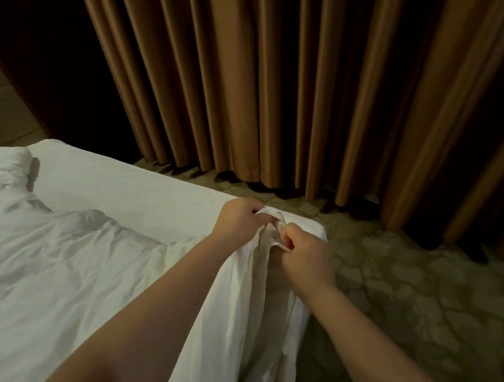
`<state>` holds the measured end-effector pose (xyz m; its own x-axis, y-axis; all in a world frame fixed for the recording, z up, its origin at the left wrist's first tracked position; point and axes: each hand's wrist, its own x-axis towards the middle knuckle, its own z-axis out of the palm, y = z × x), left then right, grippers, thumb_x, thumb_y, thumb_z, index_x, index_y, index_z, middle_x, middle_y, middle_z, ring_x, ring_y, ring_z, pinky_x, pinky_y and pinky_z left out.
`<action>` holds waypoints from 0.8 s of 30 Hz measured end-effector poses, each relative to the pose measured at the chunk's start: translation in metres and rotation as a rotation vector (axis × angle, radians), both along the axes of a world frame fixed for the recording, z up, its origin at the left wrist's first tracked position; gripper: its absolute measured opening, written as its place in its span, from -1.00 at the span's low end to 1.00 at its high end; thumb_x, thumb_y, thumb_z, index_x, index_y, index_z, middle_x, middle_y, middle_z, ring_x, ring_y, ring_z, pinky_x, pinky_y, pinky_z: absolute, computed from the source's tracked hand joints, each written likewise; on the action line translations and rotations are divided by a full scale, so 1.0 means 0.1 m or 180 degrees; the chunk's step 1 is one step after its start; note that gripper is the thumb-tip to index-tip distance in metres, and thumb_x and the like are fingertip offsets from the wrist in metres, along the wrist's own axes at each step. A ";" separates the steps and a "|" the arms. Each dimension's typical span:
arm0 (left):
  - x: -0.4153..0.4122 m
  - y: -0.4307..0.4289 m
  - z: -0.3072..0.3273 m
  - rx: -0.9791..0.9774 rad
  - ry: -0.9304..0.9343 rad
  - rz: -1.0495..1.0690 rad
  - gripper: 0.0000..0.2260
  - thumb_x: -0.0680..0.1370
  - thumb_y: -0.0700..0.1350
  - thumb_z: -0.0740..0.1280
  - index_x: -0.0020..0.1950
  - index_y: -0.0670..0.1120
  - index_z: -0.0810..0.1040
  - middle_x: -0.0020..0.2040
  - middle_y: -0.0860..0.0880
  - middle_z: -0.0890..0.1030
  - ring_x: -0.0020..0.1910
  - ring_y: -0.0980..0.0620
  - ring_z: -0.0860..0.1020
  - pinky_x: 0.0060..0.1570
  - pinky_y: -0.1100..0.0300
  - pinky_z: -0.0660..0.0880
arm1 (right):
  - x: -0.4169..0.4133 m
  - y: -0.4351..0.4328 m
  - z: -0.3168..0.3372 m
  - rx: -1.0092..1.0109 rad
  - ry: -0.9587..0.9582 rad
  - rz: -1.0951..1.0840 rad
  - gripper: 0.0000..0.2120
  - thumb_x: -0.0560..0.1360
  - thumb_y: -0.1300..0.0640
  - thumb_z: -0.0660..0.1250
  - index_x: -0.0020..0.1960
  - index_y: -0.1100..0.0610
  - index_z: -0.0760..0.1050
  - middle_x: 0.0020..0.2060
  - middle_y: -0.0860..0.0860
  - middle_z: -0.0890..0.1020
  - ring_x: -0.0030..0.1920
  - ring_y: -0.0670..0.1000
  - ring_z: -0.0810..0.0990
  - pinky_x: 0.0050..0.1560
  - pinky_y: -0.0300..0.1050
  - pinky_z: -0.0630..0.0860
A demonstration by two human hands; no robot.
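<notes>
A white duvet cover [237, 305] hangs over the near corner of the bed [121, 182], its open edge bunched between my hands. My left hand [238, 221] grips the cover's far edge, fingers curled round the cloth. My right hand [308, 260] pinches the near edge just beside it, thumb on top. The two hands are a few centimetres apart at the bed's corner. A crumpled white duvet [26, 239] lies across the mattress on the left.
Brown pleated curtains [261, 77] hang close behind the bed's corner and reach the floor. Patterned carpet [434, 295] fills the right and lower right. A dark panel [46, 73] stands at the back left, with a pale wall beyond it.
</notes>
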<state>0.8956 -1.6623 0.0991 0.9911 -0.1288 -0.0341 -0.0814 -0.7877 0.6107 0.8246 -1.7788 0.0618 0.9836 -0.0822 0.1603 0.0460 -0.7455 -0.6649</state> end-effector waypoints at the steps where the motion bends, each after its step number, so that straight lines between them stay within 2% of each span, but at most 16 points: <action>1: 0.01 0.04 0.01 0.0006 -0.0016 0.0001 -0.69 0.53 -0.09 0.35 -0.41 -0.07 0.42 -0.43 0.01 0.38 -0.37 0.09 0.34 -0.35 0.22 0.21 | 0.00 -0.03 0.02 -0.0019 0.0062 -0.0034 -0.67 0.58 0.12 0.23 -0.34 -0.05 0.27 -0.41 -0.12 0.38 -0.39 -0.14 0.33 -0.33 -0.32 0.21; 4: 0.02 0.12 0.02 -0.0013 -0.0050 0.0080 -0.73 0.51 -0.07 0.37 -0.35 -0.14 0.47 -0.41 -0.03 0.39 -0.36 0.06 0.34 -0.34 0.20 0.19 | -0.03 -0.06 0.07 -0.0029 0.0064 -0.0050 -0.63 0.55 0.20 0.24 -0.38 0.01 0.23 -0.43 -0.09 0.34 -0.41 -0.11 0.27 -0.36 -0.30 0.15; 6: 0.02 0.12 0.02 -0.0012 -0.0057 0.0105 -0.77 0.52 -0.07 0.36 -0.26 -0.19 0.57 -0.35 -0.09 0.48 -0.31 0.00 0.42 -0.30 0.19 0.25 | -0.07 -0.02 0.06 0.0173 0.0091 0.0045 -0.65 0.57 0.22 0.22 -0.35 0.01 0.25 -0.40 -0.08 0.37 -0.38 -0.12 0.30 -0.35 -0.32 0.20; 9: 0.00 0.11 -0.01 0.0043 -0.0122 0.0097 -0.78 0.52 -0.05 0.35 -0.14 -0.20 0.63 -0.20 -0.17 0.60 -0.24 -0.03 0.49 -0.24 0.17 0.34 | -0.09 0.07 0.00 0.0573 0.0016 0.0042 -0.74 0.58 0.18 0.25 -0.25 -0.02 0.32 -0.33 -0.10 0.44 -0.33 -0.13 0.40 -0.30 -0.35 0.32; 12: -0.05 0.09 -0.01 0.0024 -0.0208 0.0057 -0.77 0.51 -0.04 0.36 -0.22 -0.20 0.61 -0.25 -0.18 0.57 -0.32 0.04 0.39 -0.30 0.21 0.25 | 0.00 0.06 0.01 0.0593 -0.0186 -0.0151 -0.93 0.56 0.14 0.29 -0.05 -0.01 0.43 -0.15 -0.15 0.49 -0.15 -0.12 0.48 -0.15 -0.34 0.42; 15: -0.09 0.09 0.02 0.0011 -0.0185 0.0029 -0.75 0.50 -0.05 0.37 -0.36 -0.10 0.52 -0.37 -0.06 0.47 -0.36 0.07 0.36 -0.33 0.23 0.22 | 0.06 0.01 -0.01 0.0209 -0.0168 -0.0150 -0.78 0.55 0.12 0.31 0.19 0.03 0.46 0.17 -0.09 0.46 0.17 -0.10 0.40 0.16 -0.31 0.35; 17: -0.10 0.11 0.04 0.0001 -0.0138 -0.0003 -0.77 0.49 -0.05 0.39 -0.30 -0.16 0.58 -0.35 -0.09 0.48 -0.35 0.05 0.36 -0.32 0.22 0.22 | 0.05 0.01 -0.02 0.0189 -0.0125 -0.0126 -0.70 0.55 0.08 0.31 0.27 0.05 0.44 0.28 -0.07 0.43 0.28 -0.08 0.35 0.26 -0.27 0.30; 21: -0.09 0.15 0.03 0.0009 -0.0117 -0.0060 -0.77 0.48 -0.06 0.40 -0.15 -0.25 0.63 -0.18 -0.24 0.59 -0.29 0.03 0.39 -0.29 0.21 0.25 | 0.05 0.04 -0.11 0.0380 0.0052 -0.0030 -0.60 0.58 0.06 0.26 0.40 0.05 0.38 0.37 -0.04 0.43 0.38 -0.05 0.35 0.41 -0.13 0.27; 24: -0.11 0.18 0.05 0.0104 -0.0128 -0.0092 -0.78 0.47 -0.04 0.41 -0.14 -0.21 0.63 -0.16 -0.20 0.61 -0.29 0.05 0.40 -0.31 0.24 0.26 | 0.07 0.07 -0.11 0.0432 0.0287 0.0242 -0.61 0.60 0.06 0.21 0.41 0.06 0.38 0.37 -0.03 0.45 0.36 -0.04 0.39 0.38 -0.19 0.25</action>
<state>0.8845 -1.6444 0.1040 0.9876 -0.1569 0.0010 -0.1284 -0.8042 0.5804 0.8315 -1.7719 0.0504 0.9977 -0.0220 0.0636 0.0344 -0.6453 -0.7632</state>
